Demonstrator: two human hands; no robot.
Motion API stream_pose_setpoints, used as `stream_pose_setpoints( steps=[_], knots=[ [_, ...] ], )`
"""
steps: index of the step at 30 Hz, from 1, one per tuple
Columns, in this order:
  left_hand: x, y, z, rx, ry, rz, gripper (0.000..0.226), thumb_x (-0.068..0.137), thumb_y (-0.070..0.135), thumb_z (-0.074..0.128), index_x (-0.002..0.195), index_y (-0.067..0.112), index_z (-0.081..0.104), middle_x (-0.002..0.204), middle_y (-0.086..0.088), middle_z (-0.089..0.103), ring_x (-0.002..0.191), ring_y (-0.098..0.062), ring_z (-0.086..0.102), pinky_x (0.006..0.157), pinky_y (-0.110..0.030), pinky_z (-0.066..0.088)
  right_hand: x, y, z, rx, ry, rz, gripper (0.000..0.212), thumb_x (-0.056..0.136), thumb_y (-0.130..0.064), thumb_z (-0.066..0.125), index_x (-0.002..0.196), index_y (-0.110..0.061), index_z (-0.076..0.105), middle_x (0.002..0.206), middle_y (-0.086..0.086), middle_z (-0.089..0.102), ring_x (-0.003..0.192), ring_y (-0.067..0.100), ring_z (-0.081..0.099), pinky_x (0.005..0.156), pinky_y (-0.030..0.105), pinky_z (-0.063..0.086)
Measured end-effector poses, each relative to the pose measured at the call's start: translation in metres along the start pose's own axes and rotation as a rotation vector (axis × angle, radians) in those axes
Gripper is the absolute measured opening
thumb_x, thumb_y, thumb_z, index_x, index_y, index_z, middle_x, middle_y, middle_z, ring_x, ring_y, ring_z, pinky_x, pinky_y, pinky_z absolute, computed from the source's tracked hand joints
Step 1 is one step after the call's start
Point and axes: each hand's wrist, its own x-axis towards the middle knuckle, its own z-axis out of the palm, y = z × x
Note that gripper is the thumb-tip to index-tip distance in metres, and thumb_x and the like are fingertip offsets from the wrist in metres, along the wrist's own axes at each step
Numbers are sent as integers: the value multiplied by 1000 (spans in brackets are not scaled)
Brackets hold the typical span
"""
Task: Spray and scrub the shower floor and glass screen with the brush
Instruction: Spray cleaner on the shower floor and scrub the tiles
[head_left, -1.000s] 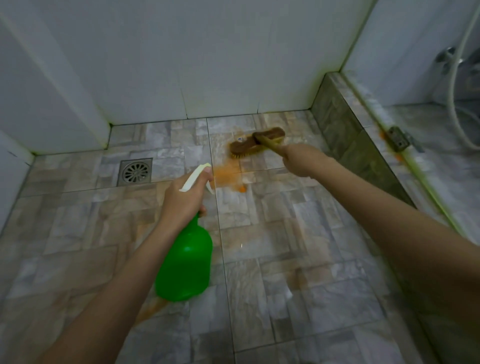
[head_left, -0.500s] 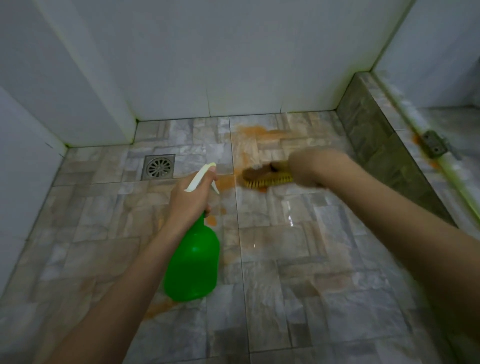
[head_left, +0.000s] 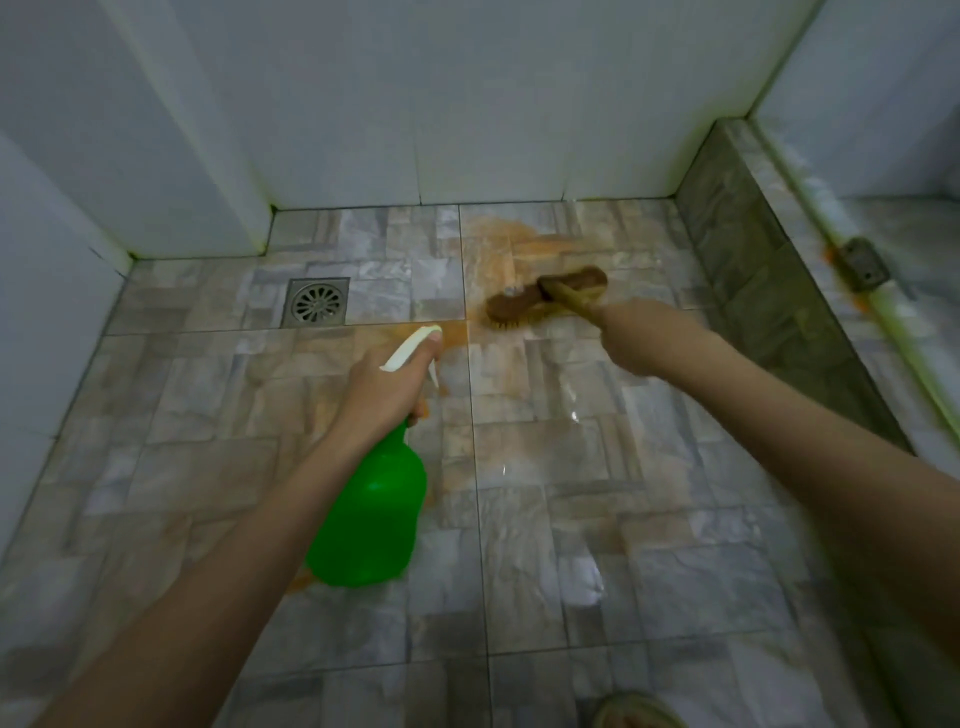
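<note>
Upper centre of the frame, your right hand (head_left: 641, 338) is curled tight round the pale handle (head_left: 571, 305) of the brush (head_left: 522, 306). Its brown head lies bristles-down on the floor (head_left: 571, 519), just right of a grout line. An orange stain (head_left: 498, 234) spreads over the tiles above the brush, reaching almost to the white wall (head_left: 467, 104), and a thinner orange film runs down toward your other hand.

At centre, your left hand (head_left: 384, 387) grips the neck of the green bottle (head_left: 369, 512), fingers wrapped round it and the forefinger laid along the white trigger (head_left: 410, 347), which points toward the top of the frame. The bottle tilts down and left along your forearm. It seems to hang clear of the tiles, though the angle leaves that unsure.

Left of the brush, and up-left of your left hand, a square metal drain (head_left: 317, 303) sits flush in the floor. Along the right side a tiled kerb (head_left: 753, 270) runs from the corner toward the lower right. A metal bracket (head_left: 863, 262) sits on top of it, with orange smears beside it. Wet sheen shows on the tiles below your right hand.
</note>
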Motion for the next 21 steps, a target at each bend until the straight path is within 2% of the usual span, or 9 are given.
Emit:
stream_pose_setpoints(
  steps=[2, 4, 8, 11, 14, 15, 18, 20, 21],
  knots=[
    [-3, -2, 8, 22, -48, -8, 49, 98, 54, 54, 97, 8, 70, 66, -9, 59, 38, -10, 54, 43, -22, 44, 4, 1, -9, 4, -17, 23, 77, 94, 0, 37, 151, -42, 7, 92, 8, 57, 58, 14, 48, 44, 25, 39],
    [-5, -2, 14, 33, -67, -15, 46, 98, 53, 54, 95, 10, 70, 63, -7, 56, 38, -9, 54, 43, -21, 43, -15, -5, -14, -47, -97, -3, 71, 94, 0, 38, 151, -36, 17, 102, 7, 58, 55, 11, 42, 42, 22, 32],
    [-9, -4, 18, -4, -88, -45, 48, 96, 54, 56, 95, 9, 72, 63, -8, 54, 41, -13, 53, 44, -24, 43, -30, -13, 4, -15, -76, -71, 78, 94, -1, 37, 149, -47, 7, 123, 11, 54, 59, 13, 43, 49, 26, 39],
    [-12, 0, 20, -7, -91, -39, 48, 96, 54, 56, 94, 9, 73, 61, -7, 54, 39, -12, 53, 45, -24, 44, 7, 3, 4, 35, -2, 9, 72, 96, -6, 36, 149, -47, 8, 98, 10, 58, 62, 16, 53, 48, 29, 45],
    [-13, 6, 15, 17, -68, -21, 46, 98, 53, 54, 95, 10, 73, 56, -6, 53, 36, -8, 53, 41, -19, 42, -1, -9, -12, -43, -107, 64, 45, 93, -5, 42, 137, -19, 44, 78, 4, 51, 57, 14, 51, 42, 25, 36],
    [-12, 8, 11, 26, -54, -12, 46, 98, 52, 54, 95, 10, 72, 55, -7, 53, 36, -8, 53, 40, -18, 42, -7, -15, -12, -56, -135, 72, 39, 93, -5, 42, 130, -15, 48, 79, 5, 52, 56, 15, 50, 43, 25, 37],
    [-8, 6, 2, 6, -17, 10, 47, 98, 52, 54, 94, 10, 72, 75, -26, 66, 37, -10, 56, 40, -20, 43, 7, -20, 1, 9, -24, -4, 64, 92, -1, 40, 148, -27, 27, 98, 11, 59, 59, 17, 49, 51, 30, 44],
    [-7, 5, -1, -12, 2, 15, 47, 98, 54, 54, 92, 10, 72, 91, -27, 71, 39, -11, 58, 43, -23, 45, 42, -7, 6, 69, 58, -13, 83, 92, 0, 40, 151, -42, 1, 95, 14, 59, 57, 16, 47, 48, 29, 39],
    [-6, 4, -3, -15, 12, 8, 48, 97, 54, 55, 91, 10, 72, 90, -26, 71, 40, -11, 58, 44, -23, 45, 52, -5, 0, 78, 71, -1, 84, 92, 1, 39, 151, -43, -1, 99, 16, 60, 58, 16, 46, 47, 28, 37]
  ],
)
